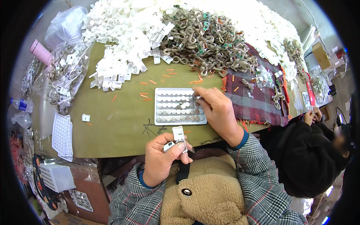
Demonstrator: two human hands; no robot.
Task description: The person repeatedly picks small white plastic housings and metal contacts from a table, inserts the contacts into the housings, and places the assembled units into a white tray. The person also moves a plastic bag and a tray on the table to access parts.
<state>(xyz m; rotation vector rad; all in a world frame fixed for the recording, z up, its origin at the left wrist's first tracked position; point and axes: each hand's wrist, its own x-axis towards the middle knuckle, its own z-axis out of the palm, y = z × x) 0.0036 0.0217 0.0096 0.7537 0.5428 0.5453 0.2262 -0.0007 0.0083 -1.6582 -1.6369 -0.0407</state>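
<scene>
In front of my body, my left hand (163,155) grips a small white plastic case (178,134) between thumb and fingers. The case stands open, with small dark and metallic parts inside. A second white piece (168,146) shows between the same fingers. A clear plastic tray (159,91) with rows of round, silvery button cells (173,111) lies flat on the table beyond it. Over the tray's right far corner, my right hand (217,108) has its fingertips pinched together; what they hold, if anything, is hidden.
White plastic cases (123,56) are heaped across the back, beside a tangle of coiled wires (206,41). Small orange strips (153,81) dot the green tabletop (123,131). A plaid cloth (255,101) lies right. White trays (62,137) sit left. A person in black (303,161) works at right.
</scene>
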